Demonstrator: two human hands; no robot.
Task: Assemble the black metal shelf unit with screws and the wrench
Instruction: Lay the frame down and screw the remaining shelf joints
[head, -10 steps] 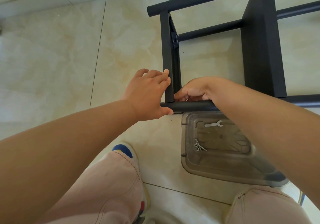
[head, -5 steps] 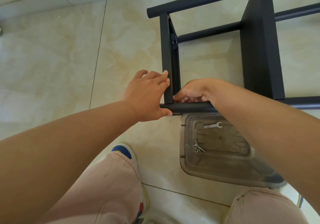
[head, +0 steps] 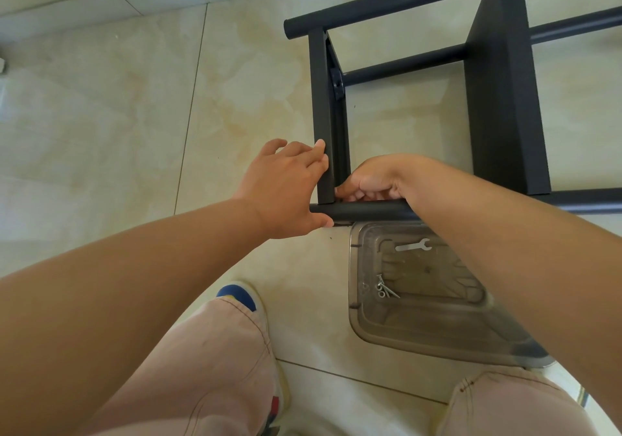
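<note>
The black metal shelf frame lies on the tiled floor. At its near left corner an upright bar meets a round tube. My left hand presses straight fingers against the upright, with the thumb under the tube's end. My right hand reaches inside the corner with its fingers curled at the joint, pinching a small screw that they mostly hide. A silver wrench and several loose screws lie in a clear plastic tray just below the tube.
My knees in pale trousers and a blue-toed shoe fill the bottom of the view. Beige tiles stretch to the left, up to a grey skirting strip. More frame bars run off to the right.
Both hands stay at the same corner. The right hand's fingers have shifted slightly at the joint, and the silver tip seen between them earlier is now covered.
</note>
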